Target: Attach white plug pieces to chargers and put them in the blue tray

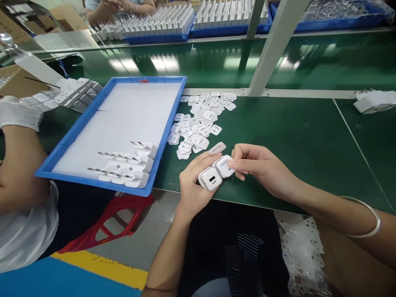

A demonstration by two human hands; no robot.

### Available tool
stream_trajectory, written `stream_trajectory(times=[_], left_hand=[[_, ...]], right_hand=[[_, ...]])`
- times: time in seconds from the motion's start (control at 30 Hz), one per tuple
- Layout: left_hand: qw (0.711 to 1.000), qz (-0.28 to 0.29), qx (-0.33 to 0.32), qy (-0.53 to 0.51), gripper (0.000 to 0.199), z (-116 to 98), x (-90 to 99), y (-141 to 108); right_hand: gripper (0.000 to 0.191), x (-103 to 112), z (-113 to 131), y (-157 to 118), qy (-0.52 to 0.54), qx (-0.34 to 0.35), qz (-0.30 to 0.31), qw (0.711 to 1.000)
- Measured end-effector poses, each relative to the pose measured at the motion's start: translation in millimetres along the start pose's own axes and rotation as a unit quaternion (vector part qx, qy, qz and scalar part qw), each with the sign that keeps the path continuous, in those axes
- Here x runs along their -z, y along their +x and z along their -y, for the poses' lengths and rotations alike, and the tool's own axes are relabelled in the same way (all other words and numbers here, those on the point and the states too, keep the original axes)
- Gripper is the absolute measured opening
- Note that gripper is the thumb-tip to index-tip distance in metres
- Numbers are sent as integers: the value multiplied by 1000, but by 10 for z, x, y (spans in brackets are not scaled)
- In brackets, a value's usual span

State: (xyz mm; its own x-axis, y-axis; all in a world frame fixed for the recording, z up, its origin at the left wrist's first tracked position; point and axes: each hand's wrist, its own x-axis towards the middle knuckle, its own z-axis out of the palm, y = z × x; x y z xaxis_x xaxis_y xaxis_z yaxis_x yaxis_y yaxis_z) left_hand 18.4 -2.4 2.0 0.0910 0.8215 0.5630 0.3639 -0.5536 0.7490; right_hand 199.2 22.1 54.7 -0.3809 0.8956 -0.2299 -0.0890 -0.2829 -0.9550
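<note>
Two white plug chargers [210,178] sit side by side in my left hand [194,181], whose fingers are wrapped round them. The nearer one shows its face with a dark USB port and a smaller slot. Over the face of the other lies a white cover plate [223,165] with grey print. My right hand [258,165] pinches this plate at its right edge with thumb and fingertips. Another small white plate [217,148] sticks up by my left fingertips. Beyond my hands, many loose white cover plates [201,123] lie in a pile on the green table.
To the left stands a blue tray [167,140] with several chargers [126,165], prongs up. A co-worker's gloved hand [20,113] is at far left, near stacked chargers [77,93]. A metal post [276,49] rises behind the pile. More chargers [375,102] lie at right.
</note>
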Motion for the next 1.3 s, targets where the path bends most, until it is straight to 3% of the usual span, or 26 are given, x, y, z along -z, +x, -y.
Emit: stream_trajectory(times=[0.33, 0.73, 1.3], left_hand=[[1000, 2, -20, -9, 39, 22, -4, 3], [1000, -3, -16, -5, 38, 20, -6, 5], [1000, -1, -7, 3, 37, 9, -6, 11]], right_hand=[[42, 3, -56, -18, -65, 74, -6, 995], [40, 4, -89, -17, -98, 106, -14, 989], [33, -33, -93, -50, -261, 160, -52, 950]])
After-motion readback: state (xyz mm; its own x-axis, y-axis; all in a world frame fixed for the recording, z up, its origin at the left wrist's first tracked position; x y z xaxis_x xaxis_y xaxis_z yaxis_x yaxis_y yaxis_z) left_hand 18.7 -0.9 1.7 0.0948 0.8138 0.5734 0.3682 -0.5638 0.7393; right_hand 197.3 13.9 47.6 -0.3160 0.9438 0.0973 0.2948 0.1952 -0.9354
